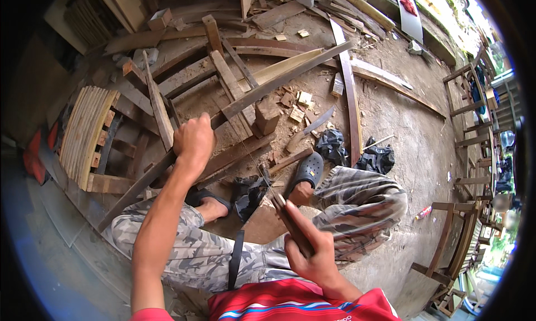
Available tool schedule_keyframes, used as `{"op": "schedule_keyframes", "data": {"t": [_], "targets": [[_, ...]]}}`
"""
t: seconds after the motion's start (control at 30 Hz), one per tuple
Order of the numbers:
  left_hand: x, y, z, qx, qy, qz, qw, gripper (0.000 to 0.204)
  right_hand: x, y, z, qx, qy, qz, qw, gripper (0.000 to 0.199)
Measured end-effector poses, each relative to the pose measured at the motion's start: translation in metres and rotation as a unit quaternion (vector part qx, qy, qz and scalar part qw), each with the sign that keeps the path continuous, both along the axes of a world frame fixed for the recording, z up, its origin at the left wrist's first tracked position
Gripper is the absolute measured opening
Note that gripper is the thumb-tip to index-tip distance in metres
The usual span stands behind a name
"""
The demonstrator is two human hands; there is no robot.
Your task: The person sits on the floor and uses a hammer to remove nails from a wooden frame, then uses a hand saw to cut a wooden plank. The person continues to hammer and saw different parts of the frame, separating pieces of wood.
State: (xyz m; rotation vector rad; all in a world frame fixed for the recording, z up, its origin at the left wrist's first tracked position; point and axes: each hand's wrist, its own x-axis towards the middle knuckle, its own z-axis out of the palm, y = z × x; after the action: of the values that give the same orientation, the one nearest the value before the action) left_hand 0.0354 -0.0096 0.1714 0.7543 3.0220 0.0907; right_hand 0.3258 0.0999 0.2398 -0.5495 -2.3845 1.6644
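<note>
My left hand is wrapped round a long dark wooden bar, which runs slantwise from beside my left knee to the far right. The fingers of my right hand close on the wooden handle of a handsaw, the index finger stretched along it. The saw's thin blade, seen nearly edge-on, points away from me and toward the bar. Whether its teeth touch the bar, I cannot tell. A squared wood block stands against the bar, to the right of my left hand.
A machete-like knife lies among wood offcuts. Black plastic bags rest near my right foot. A slatted wooden piece stands at the left. Planks cover the far floor; wooden frames line the right side.
</note>
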Motion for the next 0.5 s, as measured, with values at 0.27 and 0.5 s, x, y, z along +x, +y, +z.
{"op": "schedule_keyframes", "data": {"t": [0.27, 0.5], "targets": [[-0.010, -0.003, 0.003, -0.038, -0.064, 0.025, 0.997, 0.018, -0.005, 0.027, -0.021, -0.073, 0.015, -0.004, 0.997, 0.054], [-0.019, -0.025, 0.052, -0.004, -0.093, -0.015, 0.996, 0.027, 0.013, -0.009, -0.005, -0.001, 0.073, 0.048, 0.996, 0.059]]}}
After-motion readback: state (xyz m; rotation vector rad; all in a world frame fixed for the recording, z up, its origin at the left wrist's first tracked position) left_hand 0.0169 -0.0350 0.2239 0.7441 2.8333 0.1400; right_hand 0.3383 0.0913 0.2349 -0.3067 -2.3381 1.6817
